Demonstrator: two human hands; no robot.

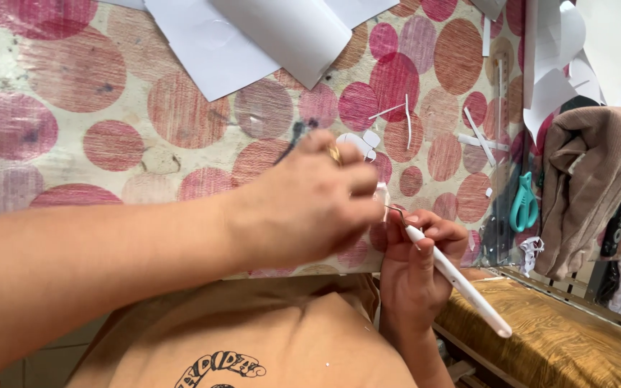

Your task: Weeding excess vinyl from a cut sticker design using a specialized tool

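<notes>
My left hand [310,205], with a gold ring on one finger, reaches across from the left. It pinches a small pale piece of paper [382,192] at the front edge of the table [73,108], which wears a cloth of pink and red circles. A dark thin thing [295,135] pokes out behind this hand; what it is stays unclear. My right hand [415,269] comes up from below and grips a white pen-shaped tool [461,284]. Its fine metal hook tip [394,210] touches the pale piece between the two hands.
White paper sheets [253,36] lie at the table's far side, with more cut paper [562,50] at the top right. Small paper scraps [407,118] are scattered in the middle. Teal scissors [524,202], a brown cloth [587,179] and a wood-patterned surface [555,338] are on the right.
</notes>
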